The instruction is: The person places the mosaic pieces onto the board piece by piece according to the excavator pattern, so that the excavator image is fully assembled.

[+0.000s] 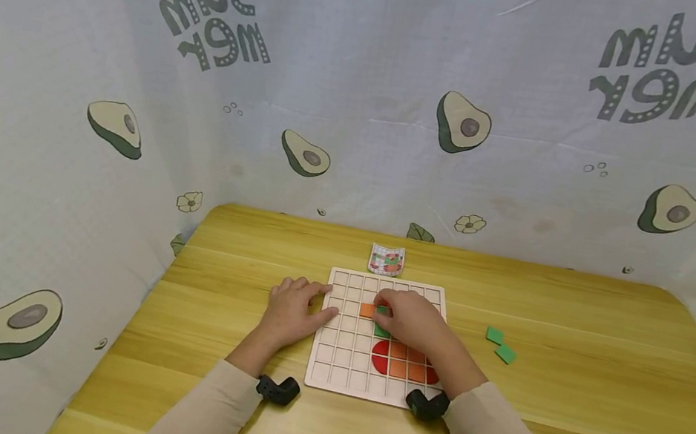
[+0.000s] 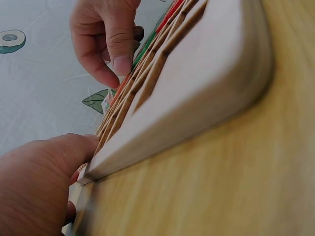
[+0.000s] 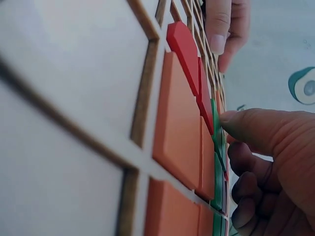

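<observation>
A pale wooden grid board (image 1: 331, 376) lies on the table, part filled with coloured tiles. My left hand (image 1: 293, 312) rests at its left edge, the thumb on the board's top and the fingers loosely spread. Over the upper middle of the grid, my right hand (image 1: 412, 318) pinches a green square tile (image 1: 383, 311) between thumb and forefinger. An orange tile (image 1: 367, 311) sits just left of it. Nearer me are rounded red tiles (image 1: 379, 357) and orange tiles (image 3: 178, 123), partly hidden by the right forearm in the head view.
Two loose green tiles (image 1: 505, 354) lie on the table (image 1: 581, 372) right of the board. A small curled pattern card (image 1: 386, 261) stands behind the board. A curtain (image 1: 384, 65) with avocado prints hangs around the table's far and left sides.
</observation>
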Motion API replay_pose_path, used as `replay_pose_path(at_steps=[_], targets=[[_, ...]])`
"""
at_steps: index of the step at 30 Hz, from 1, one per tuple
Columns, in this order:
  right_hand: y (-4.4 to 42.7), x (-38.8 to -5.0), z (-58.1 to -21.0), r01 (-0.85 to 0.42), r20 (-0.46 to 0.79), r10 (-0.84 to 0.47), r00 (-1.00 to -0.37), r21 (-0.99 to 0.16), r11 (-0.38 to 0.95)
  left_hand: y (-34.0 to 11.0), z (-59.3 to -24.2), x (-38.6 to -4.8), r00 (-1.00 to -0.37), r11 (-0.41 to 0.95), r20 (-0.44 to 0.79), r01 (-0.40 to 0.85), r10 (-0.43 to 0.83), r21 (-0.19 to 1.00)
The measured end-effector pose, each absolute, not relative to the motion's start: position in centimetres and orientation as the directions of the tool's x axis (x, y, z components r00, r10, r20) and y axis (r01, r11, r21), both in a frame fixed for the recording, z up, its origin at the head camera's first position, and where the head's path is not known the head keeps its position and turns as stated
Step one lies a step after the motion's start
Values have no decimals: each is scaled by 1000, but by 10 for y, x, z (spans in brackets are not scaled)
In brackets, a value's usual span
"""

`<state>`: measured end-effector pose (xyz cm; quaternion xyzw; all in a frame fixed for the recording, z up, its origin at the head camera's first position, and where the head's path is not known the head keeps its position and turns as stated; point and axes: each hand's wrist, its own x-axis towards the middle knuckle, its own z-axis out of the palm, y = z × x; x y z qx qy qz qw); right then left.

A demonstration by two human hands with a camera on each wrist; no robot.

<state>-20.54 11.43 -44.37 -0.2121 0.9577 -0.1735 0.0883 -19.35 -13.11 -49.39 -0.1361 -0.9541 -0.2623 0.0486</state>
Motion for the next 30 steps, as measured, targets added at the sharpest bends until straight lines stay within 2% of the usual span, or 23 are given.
replay_pose_path(at_steps=[6,13,18,25,30], targets=[[116,-205,-446,-383,-101,-450,-887,-381,841,-132,-494,-193,-957,827,168,289,236,482],[135,-198,-445,-341,-85,-412,-907,-428,837,-131,-496,-193,-955,825,188,293,229,483],[167,-192,-441,-282,-90,-357,-930,-449,848,-131,-496,-193,-954,826,194,297,231,479],[224,-179,-437,-136,-141,-223,-965,-457,879,-131,-492,-192,-955,821,187,294,231,489],[261,-168,-442,-112,-126,-184,-975,-438,892,-130,-491,-191,-955,823,184,294,233,487]])
